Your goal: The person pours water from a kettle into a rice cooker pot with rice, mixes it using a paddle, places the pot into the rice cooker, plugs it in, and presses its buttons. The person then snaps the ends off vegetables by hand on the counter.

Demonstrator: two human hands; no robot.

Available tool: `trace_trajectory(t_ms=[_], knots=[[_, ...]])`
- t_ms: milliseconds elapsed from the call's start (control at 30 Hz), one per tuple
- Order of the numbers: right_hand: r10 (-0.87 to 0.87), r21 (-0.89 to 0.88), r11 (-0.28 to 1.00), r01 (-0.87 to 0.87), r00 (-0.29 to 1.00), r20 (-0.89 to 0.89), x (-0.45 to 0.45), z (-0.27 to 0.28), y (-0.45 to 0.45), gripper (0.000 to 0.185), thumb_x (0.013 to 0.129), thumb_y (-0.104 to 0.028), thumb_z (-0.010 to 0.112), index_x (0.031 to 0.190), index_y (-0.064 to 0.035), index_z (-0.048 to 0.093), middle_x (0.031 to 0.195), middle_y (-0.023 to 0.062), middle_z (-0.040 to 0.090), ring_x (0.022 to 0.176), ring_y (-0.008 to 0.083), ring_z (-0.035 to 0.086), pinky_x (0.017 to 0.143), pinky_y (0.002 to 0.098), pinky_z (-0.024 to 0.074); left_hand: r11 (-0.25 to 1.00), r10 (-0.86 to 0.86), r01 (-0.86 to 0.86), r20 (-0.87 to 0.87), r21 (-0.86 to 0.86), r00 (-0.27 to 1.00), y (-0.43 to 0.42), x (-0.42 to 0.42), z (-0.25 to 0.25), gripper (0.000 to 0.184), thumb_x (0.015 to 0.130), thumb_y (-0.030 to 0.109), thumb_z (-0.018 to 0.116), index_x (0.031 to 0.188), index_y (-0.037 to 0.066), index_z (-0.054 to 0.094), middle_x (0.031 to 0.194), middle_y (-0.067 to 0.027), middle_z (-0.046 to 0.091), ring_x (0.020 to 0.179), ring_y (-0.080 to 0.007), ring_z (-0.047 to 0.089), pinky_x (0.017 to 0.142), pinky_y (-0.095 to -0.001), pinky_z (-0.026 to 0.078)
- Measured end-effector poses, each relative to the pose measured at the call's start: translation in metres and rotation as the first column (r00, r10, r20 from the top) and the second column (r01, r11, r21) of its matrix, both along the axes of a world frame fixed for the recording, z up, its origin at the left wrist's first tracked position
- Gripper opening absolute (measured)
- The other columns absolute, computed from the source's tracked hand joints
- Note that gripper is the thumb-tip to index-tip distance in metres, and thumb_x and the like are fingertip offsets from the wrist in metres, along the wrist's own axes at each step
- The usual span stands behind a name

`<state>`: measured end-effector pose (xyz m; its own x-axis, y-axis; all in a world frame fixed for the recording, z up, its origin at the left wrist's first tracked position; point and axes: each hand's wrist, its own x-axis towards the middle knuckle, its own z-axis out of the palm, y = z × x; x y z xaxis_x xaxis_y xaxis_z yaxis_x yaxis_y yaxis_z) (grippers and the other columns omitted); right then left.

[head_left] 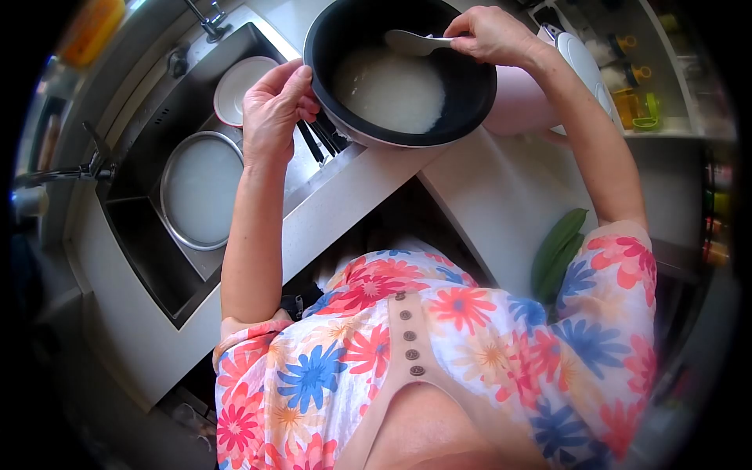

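A dark-lined round pot point(470, 102) sits tilted at the top centre, with a whitish, cloudy mass point(395, 92) that looks like rice in liquid inside. My left hand point(278, 106) grips the pot's left rim, thumb on the edge and fingers curled beneath. In my right hand point(492, 35), above the pot's right side, is the handle of a pale spatula point(409, 43). The spatula's blade hangs over the pot's inside, near the rice.
Left of the pot is a metal sink point(145, 227) with a round metal basin point(202, 190) of cloudy liquid, a white bowl point(241, 88) and a faucet point(98, 166). Green vegetables point(556, 254) lie on the right counter point(501, 188). A pinkish appliance point(517, 102) stands behind.
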<state>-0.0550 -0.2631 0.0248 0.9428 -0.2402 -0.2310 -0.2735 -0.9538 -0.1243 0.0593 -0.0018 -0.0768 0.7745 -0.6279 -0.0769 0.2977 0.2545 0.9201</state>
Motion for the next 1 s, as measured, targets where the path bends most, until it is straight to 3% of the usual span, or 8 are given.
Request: trace_trajectory(t_ms=[67, 167, 433, 533, 733, 767, 867, 1000], knots=[[-0.002, -0.074, 0.997, 0.005, 0.999, 0.04, -0.006, -0.002, 0.004, 0.024, 0.08, -0.017, 0.058, 0.099, -0.0046, 0.066, 0.08, 0.0124, 0.066, 0.071, 0.0237, 0.063, 0.067, 0.0322, 0.0495, 1.0, -0.004, 0.004, -0.002, -0.001, 1.0, 0.0, 0.0, -0.001, 0.029, 0.084, 0.015, 0.064, 0.104, -0.005, 0.06, 0.071, -0.0062, 0.061, 0.054, -0.0093, 0.056, 0.047, -0.0183, 0.047], [-0.035, -0.136, 0.99, 0.023, 0.996, -0.082, -0.014, 0.004, 0.023, 0.024, 0.078, -0.015, 0.057, 0.099, -0.0055, 0.066, 0.085, 0.0154, 0.066, 0.082, 0.029, 0.062, 0.076, 0.0353, 0.0485, 1.0, -0.006, 0.006, -0.002, 0.002, 1.0, -0.001, 0.002, -0.003, 0.029, 0.084, 0.015, 0.064, 0.104, -0.005, 0.06, 0.071, -0.0061, 0.061, 0.054, -0.0093, 0.056, 0.047, -0.0183, 0.047], [0.103, 0.168, 0.984, -0.064, 0.966, -0.236, -0.045, 0.031, 0.058, 0.023, 0.077, -0.011, 0.057, 0.095, 0.0016, 0.065, 0.084, 0.0178, 0.065, 0.075, 0.0289, 0.063, 0.073, 0.0334, 0.0492, 1.0, -0.008, 0.008, -0.003, 0.011, 1.0, 0.0, 0.001, -0.003, 0.031, 0.083, 0.017, 0.065, 0.105, -0.005, 0.059, 0.071, -0.0061, 0.061, 0.055, -0.0089, 0.056, 0.048, -0.018, 0.046], [0.09, 0.291, 0.957, 0.004, 0.946, -0.31, -0.04, 0.035, 0.061, 0.023, 0.078, -0.011, 0.058, 0.094, 0.0027, 0.065, 0.082, 0.0166, 0.066, 0.074, 0.0275, 0.062, 0.072, 0.0319, 0.0492, 1.0, -0.002, 0.002, -0.005, 0.016, 1.0, 0.0, 0.001, -0.002, 0.031, 0.083, 0.016, 0.065, 0.105, -0.005, 0.059, 0.071, -0.0061, 0.061, 0.055, -0.0088, 0.056, 0.047, -0.0179, 0.046], [-0.024, 0.273, 0.955, 0.118, 0.945, -0.327, -0.024, 0.025, 0.033, 0.023, 0.081, -0.014, 0.06, 0.096, 0.0029, 0.065, 0.072, 0.0103, 0.063, 0.056, 0.0158, 0.058, 0.055, 0.0273, 0.0482, 1.0, -0.004, 0.004, -0.001, 0.017, 1.0, 0.0, 0.0, -0.002, 0.031, 0.083, 0.016, 0.065, 0.105, -0.006, 0.059, 0.071, -0.0061, 0.061, 0.054, -0.0088, 0.056, 0.047, -0.0179, 0.046], [-0.052, 0.267, 0.954, 0.133, 0.956, -0.289, -0.022, 0.022, 0.026, 0.023, 0.081, -0.014, 0.06, 0.097, 0.0019, 0.065, 0.069, 0.0077, 0.061, 0.051, 0.0114, 0.054, 0.049, 0.0252, 0.0459, 1.0, -0.003, 0.003, -0.001, 0.014, 1.0, 0.0, 0.0, -0.002, 0.031, 0.083, 0.016, 0.065, 0.105, -0.006, 0.059, 0.071, -0.0061, 0.061, 0.054, -0.0088, 0.056, 0.047, -0.0179, 0.046], [-0.112, 0.192, 0.971, 0.143, 0.98, -0.163, -0.016, 0.025, 0.021, 0.023, 0.081, -0.014, 0.061, 0.096, 0.0021, 0.065, 0.069, 0.0081, 0.061, 0.051, 0.011, 0.054, 0.049, 0.0252, 0.0455, 1.0, -0.002, 0.002, -0.005, 0.005, 1.0, 0.0, 0.0, -0.002, 0.031, 0.083, 0.016, 0.065, 0.105, -0.005, 0.059, 0.071, -0.0061, 0.06, 0.054, -0.0089, 0.056, 0.047, -0.0179, 0.046], [-0.05, -0.102, 0.994, 0.036, 0.989, -0.142, -0.008, 0.019, 0.003, 0.026, 0.076, -0.026, 0.058, 0.093, -0.0097, 0.068, 0.087, 0.0146, 0.066, 0.084, 0.0309, 0.063, 0.076, 0.0386, 0.0487, 1.0, -0.006, 0.006, -0.006, 0.002, 1.0, 0.0, 0.0, -0.002, 0.032, 0.083, 0.017, 0.066, 0.105, -0.005, 0.059, 0.071, -0.0063, 0.06, 0.054, -0.0091, 0.056, 0.047, -0.0179, 0.046]])
